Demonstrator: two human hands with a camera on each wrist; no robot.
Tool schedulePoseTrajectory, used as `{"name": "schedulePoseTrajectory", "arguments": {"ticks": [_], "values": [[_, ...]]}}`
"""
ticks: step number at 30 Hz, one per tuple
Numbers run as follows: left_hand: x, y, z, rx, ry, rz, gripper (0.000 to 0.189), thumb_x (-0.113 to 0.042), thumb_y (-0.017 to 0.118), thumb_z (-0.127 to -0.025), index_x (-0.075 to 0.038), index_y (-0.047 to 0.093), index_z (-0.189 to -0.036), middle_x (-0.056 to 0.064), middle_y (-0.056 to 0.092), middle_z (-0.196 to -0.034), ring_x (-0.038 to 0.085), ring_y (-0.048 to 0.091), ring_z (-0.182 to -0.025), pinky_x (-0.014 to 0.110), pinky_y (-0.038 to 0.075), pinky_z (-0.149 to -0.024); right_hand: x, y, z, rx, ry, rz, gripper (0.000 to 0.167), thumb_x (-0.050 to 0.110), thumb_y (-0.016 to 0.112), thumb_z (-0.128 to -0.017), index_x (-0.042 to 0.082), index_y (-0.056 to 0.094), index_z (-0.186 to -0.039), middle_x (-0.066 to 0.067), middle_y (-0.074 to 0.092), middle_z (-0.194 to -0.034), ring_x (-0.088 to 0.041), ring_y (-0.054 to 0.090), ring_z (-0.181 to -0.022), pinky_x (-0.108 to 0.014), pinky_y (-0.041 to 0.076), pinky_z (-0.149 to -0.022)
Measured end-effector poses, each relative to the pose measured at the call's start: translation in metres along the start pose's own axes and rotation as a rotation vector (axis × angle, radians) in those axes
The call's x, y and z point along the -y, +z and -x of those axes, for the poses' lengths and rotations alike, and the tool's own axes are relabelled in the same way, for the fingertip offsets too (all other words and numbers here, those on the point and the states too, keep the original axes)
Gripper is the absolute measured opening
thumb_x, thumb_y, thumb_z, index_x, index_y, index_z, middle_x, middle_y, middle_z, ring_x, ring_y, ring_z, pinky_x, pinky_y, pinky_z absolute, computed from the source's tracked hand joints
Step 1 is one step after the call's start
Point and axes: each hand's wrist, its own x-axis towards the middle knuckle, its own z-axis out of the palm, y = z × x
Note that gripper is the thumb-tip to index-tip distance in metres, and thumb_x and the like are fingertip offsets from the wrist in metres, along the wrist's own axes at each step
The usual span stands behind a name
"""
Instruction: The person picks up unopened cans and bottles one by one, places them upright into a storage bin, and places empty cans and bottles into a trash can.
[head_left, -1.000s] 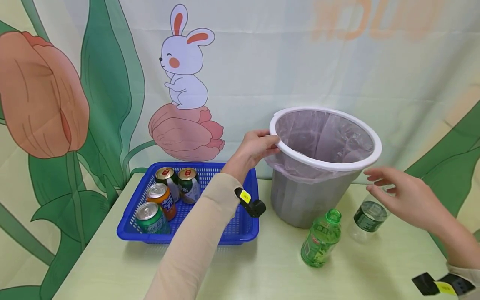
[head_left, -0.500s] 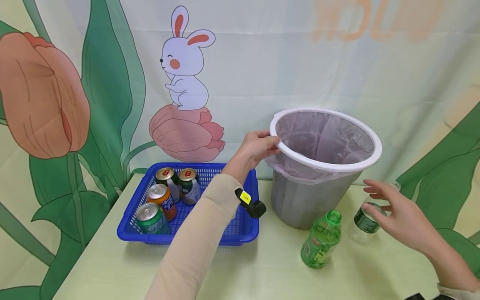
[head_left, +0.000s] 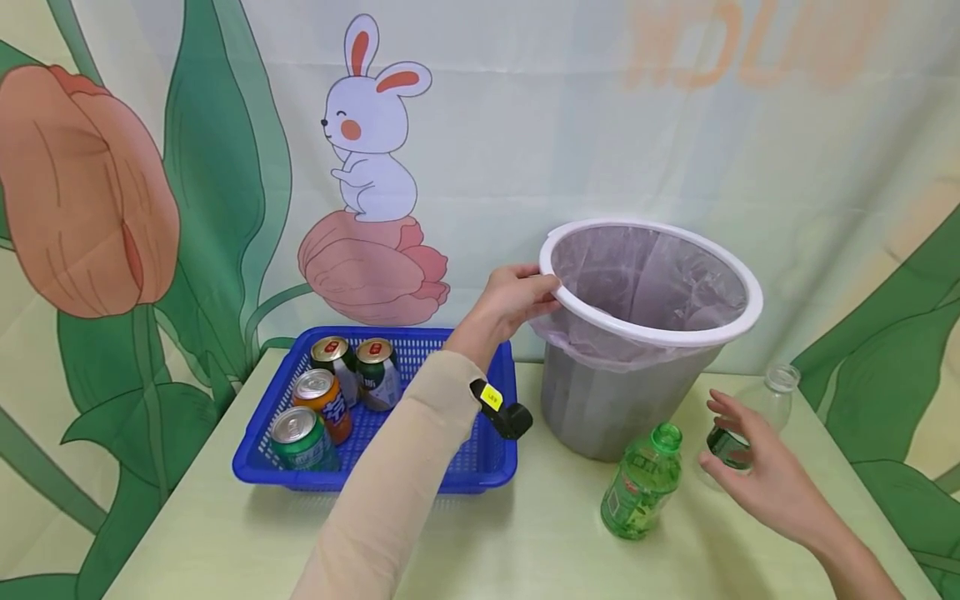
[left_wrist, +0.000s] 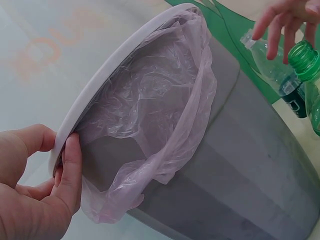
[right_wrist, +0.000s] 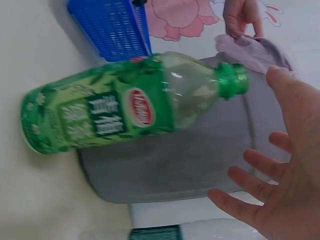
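My left hand (head_left: 513,298) grips the white rim of a grey trash bin (head_left: 615,400), thumb on top and fingers under it. A thin pinkish bag lines the bin and hangs over its rim. With fingers spread, my right hand (head_left: 761,475) hovers in front of a clear plastic bottle (head_left: 780,392) with a dark label, partly hiding it. Left of that hand stands a green plastic bottle (head_left: 641,483), upright and without a cap. In the right wrist view the green bottle (right_wrist: 100,107) is near the fingers, apart from them.
A blue plastic basket (head_left: 480,475) stands left of the bin, behind my left forearm. It holds several drink cans, among them an orange can (head_left: 322,404) and a green can (head_left: 303,442). A printed curtain (head_left: 480,125) hangs behind the table (head_left: 525,542).
My right hand has moved down and a little left, from beside the bin's rim to in front of the clear bottle. My left hand keeps its grip on the rim.
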Motion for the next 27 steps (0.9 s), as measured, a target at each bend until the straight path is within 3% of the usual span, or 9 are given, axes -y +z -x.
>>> {"name": "schedulePoseTrajectory", "arguments": {"ticks": [9, 17, 27], "values": [[-0.002, 0.001, 0.000, 0.010, 0.011, 0.024, 0.049, -0.005, 0.061, -0.084, -0.002, 0.047, -0.131, 0.013, 0.058, -0.112, 0.019, 0.062, -0.086, 0.026, 0.055, -0.075, -0.010, 0.025, 0.011, 0.007, 0.059, -0.133, 0.083, 0.012, 0.065, -0.085, 0.014, 0.011, -0.148, -0.023, 0.032, -0.140, -0.044, 0.040, -0.119, -0.056, 0.047, -0.080], [0.000, 0.001, 0.000, 0.009, 0.015, 0.018, 0.049, -0.004, 0.061, -0.084, -0.002, 0.046, -0.131, 0.013, 0.058, -0.112, 0.020, 0.062, -0.086, 0.027, 0.055, -0.076, -0.019, 0.047, 0.019, -0.043, 0.036, -0.189, 0.092, 0.005, 0.069, -0.080, 0.017, 0.008, -0.148, -0.024, 0.033, -0.139, -0.045, 0.042, -0.117, -0.055, 0.048, -0.078], [0.000, 0.000, 0.000, 0.007, 0.011, 0.017, 0.048, -0.004, 0.061, -0.084, -0.002, 0.047, -0.130, 0.014, 0.058, -0.112, 0.019, 0.062, -0.085, 0.026, 0.055, -0.075, -0.030, 0.065, 0.028, -0.025, 0.097, -0.268, 0.092, 0.009, 0.068, -0.082, 0.016, 0.005, -0.149, -0.030, 0.029, -0.139, -0.053, 0.038, -0.117, -0.062, 0.046, -0.080]]}}
